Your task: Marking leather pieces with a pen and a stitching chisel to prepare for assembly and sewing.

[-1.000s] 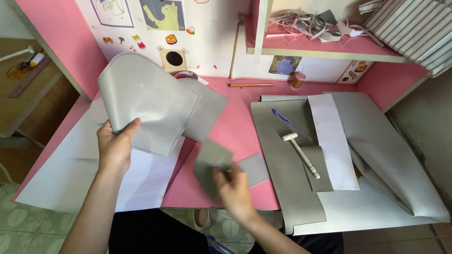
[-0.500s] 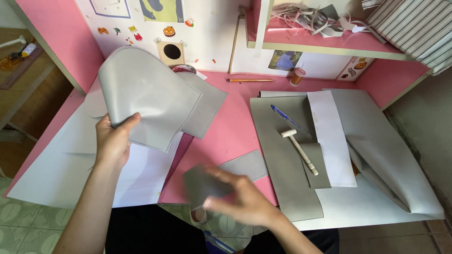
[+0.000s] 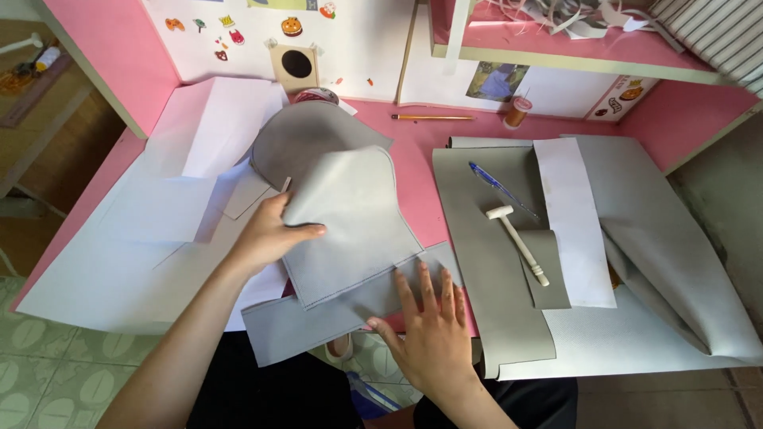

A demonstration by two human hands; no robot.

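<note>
Since the earlier frame I had lowered the rounded grey panel (image 3: 350, 222) from the air onto the pink desk (image 3: 413, 171), at its centre. At three o'clock lay the big grey sheet (image 3: 660, 238) and small white mallet (image 3: 518, 242). My left hand (image 3: 266, 238) pinched the panel's edge; my right hand (image 3: 433, 334), fingers spread flat, pressed the grey strip (image 3: 318, 322) at six o'clock.

On the pink desk (image 3: 413, 171): 1 white mallet (image 3: 518, 243), 1 blue pen (image 3: 497, 188), 1 white paper strip (image 3: 574, 218), large grey sheets (image 3: 652, 238), 1 pencil (image 3: 431, 117), 1 thread spool (image 3: 519, 112). Shelf (image 3: 556, 48) above holds grey offcuts (image 3: 584, 14).
</note>
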